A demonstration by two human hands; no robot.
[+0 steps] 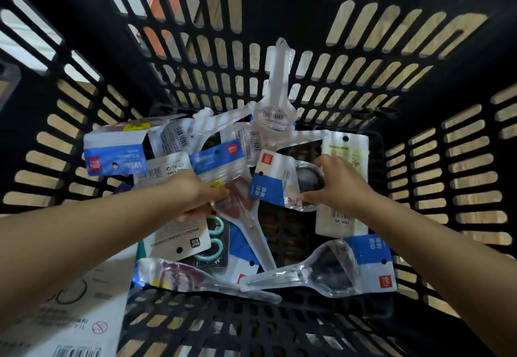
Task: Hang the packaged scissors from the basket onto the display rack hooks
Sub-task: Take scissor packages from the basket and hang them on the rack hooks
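Note:
I look down into a black slotted basket [279, 323] holding several packaged scissors in clear blisters with blue and white cards. My left hand [193, 194] grips the handle end of a red-handled scissors pack [240, 205] at the middle of the pile. My right hand [341, 186] pinches a black-handled scissors pack [279, 186] between thumb and fingers at its blister. Another black-handled pack [330, 272] lies at the front, a teal-handled one [212, 239] beside it. No display rack is visible.
A white cardboard sheet [70, 314] with a barcode lies outside the basket at lower left. One clear pack [275, 91] leans upright against the basket's far wall. A pale green-printed pack [344, 188] lies under my right hand. Wooden floor shows through the slots.

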